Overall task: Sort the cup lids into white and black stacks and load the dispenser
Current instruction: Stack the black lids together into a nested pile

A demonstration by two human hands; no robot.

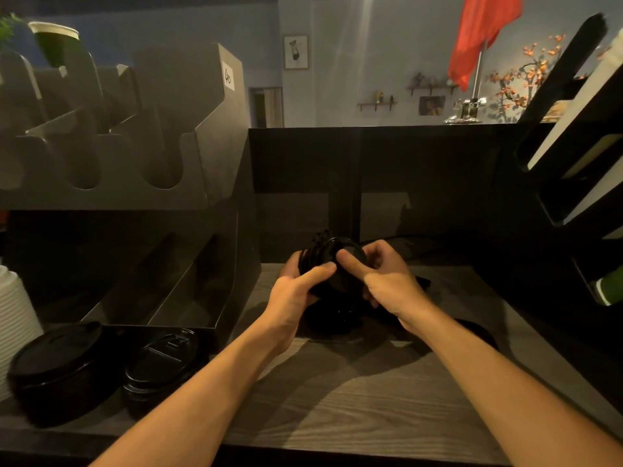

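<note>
Near-left on the table (337, 399): large black stack (57, 362), small black stack (161, 358). Mid-table, left grip (293, 294) and right grip (387, 281) both clamp a loose lid bunch (340, 261), held edge-on. Likely light, thin, slippery plastic, so hold by the rims. Dispenser (151, 163) sits behind; its tag (228, 79) reads roughly "40".

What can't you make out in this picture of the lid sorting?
Head view only:
- held black lids: count hidden by left hand, right hand and dim light.
- white stack: cut off by left edge.
- dispenser lower slots: too dark to see contents.
</note>
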